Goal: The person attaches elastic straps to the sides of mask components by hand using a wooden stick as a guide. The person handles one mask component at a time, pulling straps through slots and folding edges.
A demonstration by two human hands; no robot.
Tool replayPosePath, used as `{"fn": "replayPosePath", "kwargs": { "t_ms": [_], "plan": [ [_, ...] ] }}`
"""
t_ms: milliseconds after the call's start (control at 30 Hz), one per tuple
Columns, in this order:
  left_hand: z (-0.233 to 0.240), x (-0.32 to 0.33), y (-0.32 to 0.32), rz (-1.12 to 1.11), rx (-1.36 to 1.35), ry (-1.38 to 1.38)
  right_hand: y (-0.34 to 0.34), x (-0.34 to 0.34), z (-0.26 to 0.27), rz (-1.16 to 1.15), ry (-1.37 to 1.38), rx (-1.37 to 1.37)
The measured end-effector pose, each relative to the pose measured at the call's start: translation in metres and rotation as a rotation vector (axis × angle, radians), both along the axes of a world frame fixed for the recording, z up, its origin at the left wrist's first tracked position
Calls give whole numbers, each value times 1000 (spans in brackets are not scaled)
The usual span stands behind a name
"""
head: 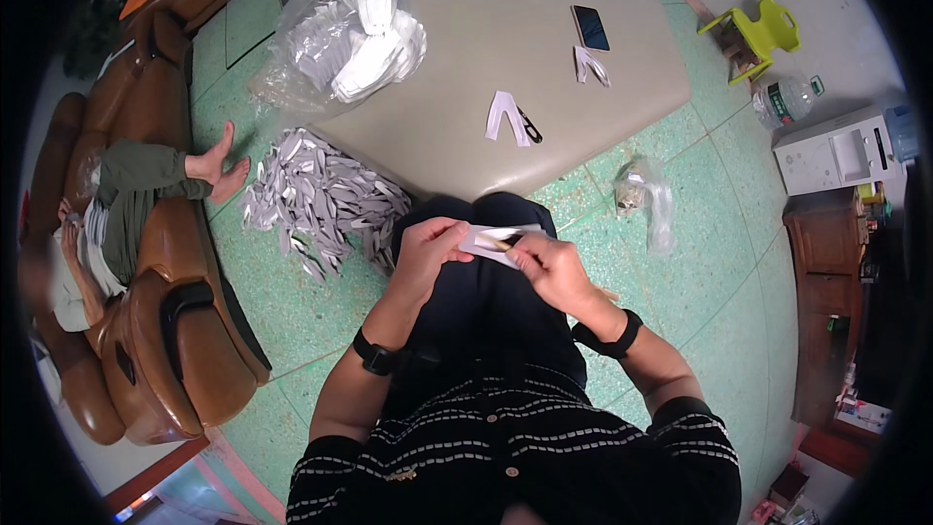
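Above my lap, my left hand (435, 244) pinches one end of a white folded strip (487, 246) between thumb and fingers. At the strip's other end, my right hand (552, 267) grips a thin brass-coloured tool (497, 242), whose tip lies against the strip's open middle. The tool's other end is hidden by my fingers. On the beige table before me lies a white V-shaped piece (503, 113), partly over a black-handled tool (533, 130). Farther back is a second V-shaped piece (590, 67), close to a dark-screened phone (590, 28).
A large heap of grey-white strips (321, 197) is on the floor, left of the beige table (481, 36). A clear bag (313, 51) with white bundles (379, 44) rests at the table's left. A person (138, 175) reclines on the brown sofa (175, 248). Right are a plastic bag (660, 211) and green chair (765, 33).
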State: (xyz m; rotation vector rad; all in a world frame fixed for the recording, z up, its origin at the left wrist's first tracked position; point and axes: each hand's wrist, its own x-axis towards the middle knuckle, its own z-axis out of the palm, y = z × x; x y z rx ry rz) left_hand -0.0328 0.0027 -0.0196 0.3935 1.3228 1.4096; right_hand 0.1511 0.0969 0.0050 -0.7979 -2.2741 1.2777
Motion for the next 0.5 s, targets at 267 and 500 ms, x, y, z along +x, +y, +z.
{"fn": "replayPosePath", "kwargs": {
  "t_ms": [267,500],
  "plan": [
    [-1,1,1,-6,27,101,-6,0,-5,92,-17,179],
    [-10,10,6,-74,1,392,-12,-9,0,139,-69,284]
  ]
}}
